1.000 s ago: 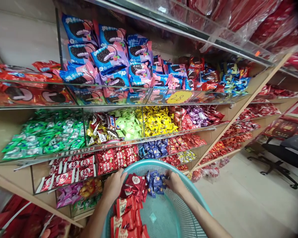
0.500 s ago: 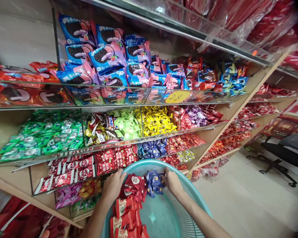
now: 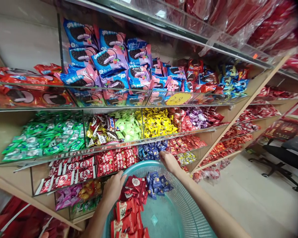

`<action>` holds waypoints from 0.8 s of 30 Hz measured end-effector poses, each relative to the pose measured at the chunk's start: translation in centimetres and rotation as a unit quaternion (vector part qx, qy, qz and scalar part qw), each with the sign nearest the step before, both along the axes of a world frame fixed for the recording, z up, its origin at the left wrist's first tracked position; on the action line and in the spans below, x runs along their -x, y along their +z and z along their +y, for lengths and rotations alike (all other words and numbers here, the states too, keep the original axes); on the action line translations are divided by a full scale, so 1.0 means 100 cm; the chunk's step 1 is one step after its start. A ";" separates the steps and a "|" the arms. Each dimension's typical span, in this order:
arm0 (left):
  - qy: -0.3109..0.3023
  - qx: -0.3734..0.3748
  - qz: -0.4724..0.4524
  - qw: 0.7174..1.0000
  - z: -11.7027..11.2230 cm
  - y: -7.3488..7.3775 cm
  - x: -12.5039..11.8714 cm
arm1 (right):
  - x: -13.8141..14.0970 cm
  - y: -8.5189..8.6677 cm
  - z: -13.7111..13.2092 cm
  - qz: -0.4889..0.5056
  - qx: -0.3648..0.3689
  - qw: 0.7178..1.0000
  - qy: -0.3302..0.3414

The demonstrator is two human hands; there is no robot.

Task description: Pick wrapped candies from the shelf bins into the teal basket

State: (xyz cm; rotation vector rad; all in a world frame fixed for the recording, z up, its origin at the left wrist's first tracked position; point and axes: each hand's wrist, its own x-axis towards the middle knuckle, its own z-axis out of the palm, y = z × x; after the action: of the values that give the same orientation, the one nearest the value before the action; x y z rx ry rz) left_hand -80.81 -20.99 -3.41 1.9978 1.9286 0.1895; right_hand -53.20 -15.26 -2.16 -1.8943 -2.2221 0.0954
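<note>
"What sort of place is this?"

"I am in a shop, probably one for sweets: before me, long shelves [image 3: 0, 132] carry wrapped biscuits [image 3: 110, 61] and candies [image 3: 150, 151] in great quantity, sorted by kind."

"Is there another sign of it?"

"Yes, a yellow label [image 3: 178, 98] shows a handwritten 28."

Shelves [image 3: 252, 97] — biscuit packets [image 3: 109, 61] above; green sweets [image 3: 52, 135], yellow sweets [image 3: 157, 122] midway — navy sweets [image 3: 150, 152] lower.
</note>
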 end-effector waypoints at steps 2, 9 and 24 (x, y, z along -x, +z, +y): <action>0.002 0.004 -0.004 1.000 0.000 0.002 0.000 | 0.005 0.005 0.012 0.000 -0.003 1.000 0.023; 0.007 -0.019 -0.012 1.000 0.001 0.001 0.003 | 0.003 -0.004 -0.021 0.003 0.035 0.999 0.039; 0.003 -0.013 -0.004 1.000 -0.001 -0.004 0.000 | 0.000 -0.075 -0.112 -0.060 0.253 0.965 -0.043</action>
State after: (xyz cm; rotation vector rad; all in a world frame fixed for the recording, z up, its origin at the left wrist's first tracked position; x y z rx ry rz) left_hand -80.76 -21.12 -3.83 2.0049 1.9387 0.2248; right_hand -53.19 -26.46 -9.62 -2.2993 -2.3520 0.6029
